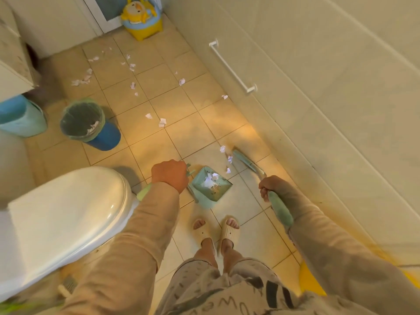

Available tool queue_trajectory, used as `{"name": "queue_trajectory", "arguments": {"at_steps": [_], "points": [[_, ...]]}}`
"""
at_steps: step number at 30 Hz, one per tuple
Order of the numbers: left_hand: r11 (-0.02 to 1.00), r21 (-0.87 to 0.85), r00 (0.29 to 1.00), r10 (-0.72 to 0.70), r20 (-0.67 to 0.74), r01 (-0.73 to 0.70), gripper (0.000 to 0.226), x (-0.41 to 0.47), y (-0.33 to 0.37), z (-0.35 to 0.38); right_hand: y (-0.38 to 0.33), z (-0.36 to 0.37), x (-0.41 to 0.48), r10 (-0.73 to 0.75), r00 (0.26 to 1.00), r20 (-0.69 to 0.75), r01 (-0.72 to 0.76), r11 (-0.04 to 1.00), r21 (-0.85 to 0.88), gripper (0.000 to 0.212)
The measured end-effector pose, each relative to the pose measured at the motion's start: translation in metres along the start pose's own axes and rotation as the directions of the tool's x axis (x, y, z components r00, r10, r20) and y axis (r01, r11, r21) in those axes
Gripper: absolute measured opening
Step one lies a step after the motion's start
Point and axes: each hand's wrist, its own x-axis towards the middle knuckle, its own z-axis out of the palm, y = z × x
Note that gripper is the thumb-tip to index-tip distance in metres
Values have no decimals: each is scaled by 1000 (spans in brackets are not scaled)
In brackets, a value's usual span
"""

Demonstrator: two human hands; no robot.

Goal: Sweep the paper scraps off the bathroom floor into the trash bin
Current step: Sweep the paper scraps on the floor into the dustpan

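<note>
Beige square floor tiles (156,133) with dark grout run ahead of me toward twelve o'clock, warmed by yellowish light pooling near three. A pale tiled wall (329,76) fills my right side, carrying a white towel bar (231,65). At nine o'clock sits a white toilet (68,214) with its lid closed. At ten, what may be a cabinet (13,64), blurred. At twelve, a white door frame (95,17) and a yellow child's potty (142,18).

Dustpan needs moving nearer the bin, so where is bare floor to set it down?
Bare tiles lie between the trash bin, the toilet and the dustpan. Farther off, toward the yellow potty, paper scraps crowd the floor.
</note>
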Motion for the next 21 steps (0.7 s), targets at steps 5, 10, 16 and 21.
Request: {"name": "queue_trajectory", "arguments": {"at_steps": [5, 10, 16, 21], "points": [[1000, 7, 1000, 9, -8, -9, 21, 8, -3, 1, 10, -3, -15, 48, 991, 129, -29, 990, -141, 18], [1000, -7, 1000, 16, 14, -16, 21, 21, -3, -6, 14, -46, -31, 94, 969, 228, -67, 990, -123, 22], [999, -10, 998, 51, -40, -52, 27, 27, -30, -7, 3, -51, -40, 70, 971, 228, -38, 989, -140, 24], [998, -69, 999, 0, -37, -3, 30, 31, -58, -10, -22, -31, -40, -27, 992, 127, 41, 993, -108, 26]]}}
